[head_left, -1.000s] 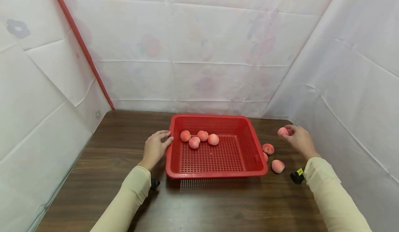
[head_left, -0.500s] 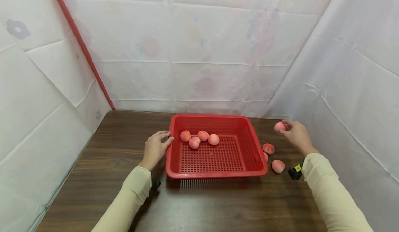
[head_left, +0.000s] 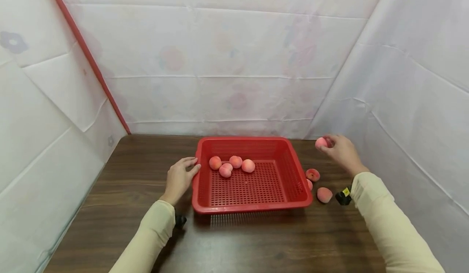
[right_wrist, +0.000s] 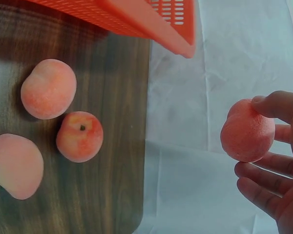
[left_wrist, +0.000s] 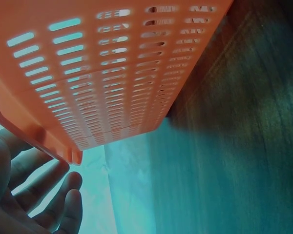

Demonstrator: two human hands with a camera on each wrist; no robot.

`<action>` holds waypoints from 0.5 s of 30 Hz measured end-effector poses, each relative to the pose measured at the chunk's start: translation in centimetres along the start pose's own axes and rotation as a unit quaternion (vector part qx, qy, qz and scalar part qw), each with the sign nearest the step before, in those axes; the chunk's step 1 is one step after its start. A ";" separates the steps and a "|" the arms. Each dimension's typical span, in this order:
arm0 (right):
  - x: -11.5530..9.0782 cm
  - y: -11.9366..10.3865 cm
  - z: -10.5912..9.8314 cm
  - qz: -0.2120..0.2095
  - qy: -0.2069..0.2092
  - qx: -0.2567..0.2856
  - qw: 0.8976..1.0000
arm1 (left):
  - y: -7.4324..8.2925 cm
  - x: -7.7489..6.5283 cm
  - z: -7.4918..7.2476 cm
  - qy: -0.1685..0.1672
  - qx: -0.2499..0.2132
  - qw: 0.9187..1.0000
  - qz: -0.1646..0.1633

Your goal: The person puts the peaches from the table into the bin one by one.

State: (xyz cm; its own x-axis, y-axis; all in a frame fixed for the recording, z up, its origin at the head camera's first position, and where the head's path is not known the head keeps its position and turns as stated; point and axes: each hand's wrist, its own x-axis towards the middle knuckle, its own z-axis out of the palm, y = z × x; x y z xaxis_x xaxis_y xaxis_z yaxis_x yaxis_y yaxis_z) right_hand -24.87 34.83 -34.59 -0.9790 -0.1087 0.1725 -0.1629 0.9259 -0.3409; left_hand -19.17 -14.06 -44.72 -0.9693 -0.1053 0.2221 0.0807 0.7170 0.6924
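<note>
In the head view, my right hand (head_left: 341, 150) pinches a pink peach (head_left: 321, 143) between thumb and fingers, raised at the back right of the table. The right wrist view shows the same peach (right_wrist: 247, 130) near the fingertips. My left hand (head_left: 179, 179) touches the left rim of a red perforated plastic basket (head_left: 253, 207), its fingers loosely extended. From the left wrist, the fingers (left_wrist: 44, 187) lie against the rim's underside. Inside the basket, several peaches (head_left: 226, 170) sit toward the left and back.
Three more peaches lie on the table right of the basket: one with its stem end up (head_left: 312, 175), one nearer the front (head_left: 324, 195), and one partly hidden by the basket wall (head_left: 309, 184). White sheets (head_left: 234, 61) enclose the brown wooden table (head_left: 249, 244).
My right hand has moved up and left with the peach. The left hand stays at the basket rim. The head view has shifted slightly.
</note>
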 end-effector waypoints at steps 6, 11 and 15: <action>0.6 -1.1 -0.4 -0.011 -0.006 0.001 1.000 | 0.1 0.0 -0.3 -0.005 0.000 1.000 -0.002; 1.0 -2.2 -0.6 -0.014 -0.015 -0.005 1.000 | 0.3 0.1 -0.4 -0.008 -0.005 1.000 0.004; 1.4 -3.1 -0.4 -0.027 -0.013 -0.007 1.000 | 0.2 0.0 -0.4 -0.008 -0.004 1.000 0.000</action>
State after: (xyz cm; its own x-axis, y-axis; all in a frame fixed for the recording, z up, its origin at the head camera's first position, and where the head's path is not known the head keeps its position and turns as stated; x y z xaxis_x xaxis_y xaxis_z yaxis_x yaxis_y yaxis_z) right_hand -25.67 31.90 -32.94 -0.9717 -0.1678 0.1663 -0.2141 0.9233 -0.3189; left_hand -19.05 -14.14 -44.32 -0.9730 -0.0947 0.2105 0.0817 0.7116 0.6978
